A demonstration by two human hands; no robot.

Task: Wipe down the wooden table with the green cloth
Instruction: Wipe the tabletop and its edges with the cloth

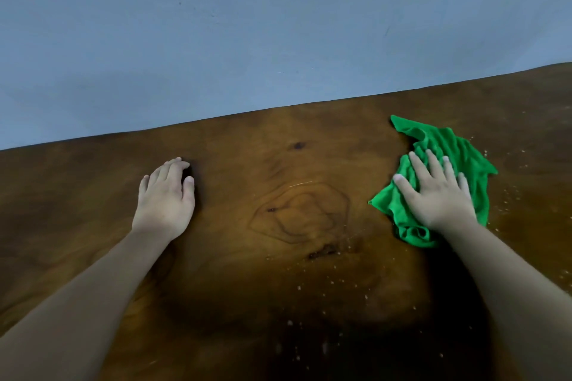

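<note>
A dark brown wooden table (294,219) with knots and ring-shaped grain fills the lower half of the head view. A crumpled green cloth (448,145) lies on it at the right. My right hand (436,192) presses flat on the cloth with fingers spread, covering its middle. My left hand (167,192) rests palm down on the bare wood at the left, fingers slightly curled, holding nothing. Pale crumbs (337,281) are scattered over the wood in front of and to the right of the cloth.
A plain blue-grey wall (247,25) rises directly behind the table's far edge (278,108). More small specks (507,201) dot the wood to the right of the cloth.
</note>
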